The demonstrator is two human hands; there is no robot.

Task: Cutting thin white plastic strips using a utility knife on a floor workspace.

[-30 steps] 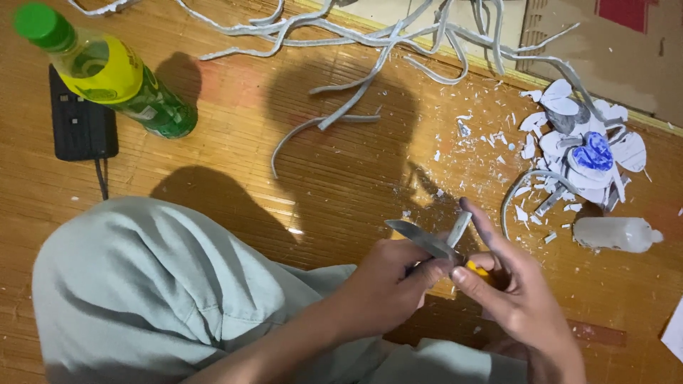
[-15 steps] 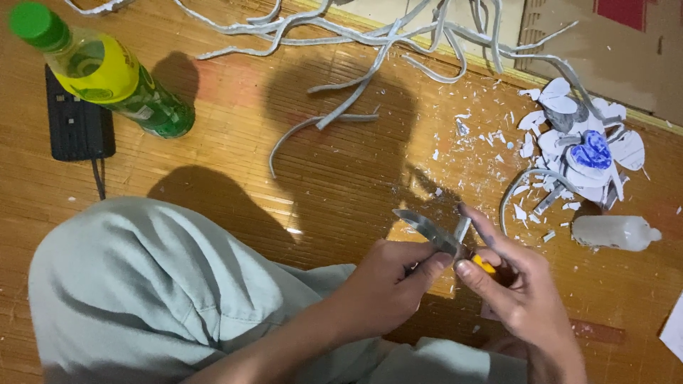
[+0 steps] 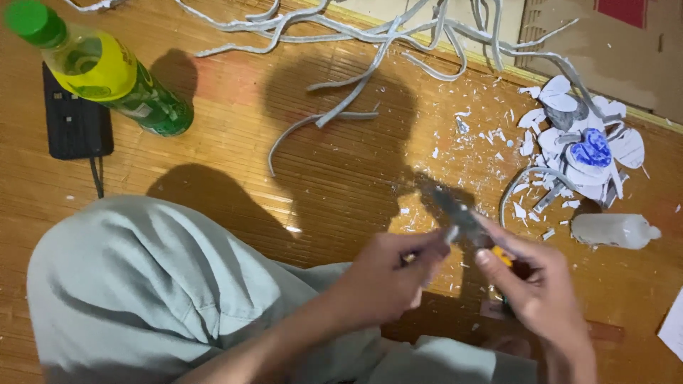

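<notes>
Head view: both hands worked scissors on a white scrap over the mat.

The right hand (image 3: 548, 299) gripped the scissors (image 3: 462, 217), blurred; the left hand (image 3: 388, 274) pinched a small white scrap (image 3: 451, 233) against the blades, near the mat's (image 3: 213, 142) lower right. By the far-right edge lay a finished-looking pile of petals (image 3: 583, 146), a glue bottle (image 3: 613, 230) beside it, and chips (image 3: 484, 131) scattered about; long strips (image 3: 370, 43) along the top edge looked uncut, so plenty seemed left. Against half a second earlier, the scissors had swung to point up-left and the hands sat closer together.
</notes>
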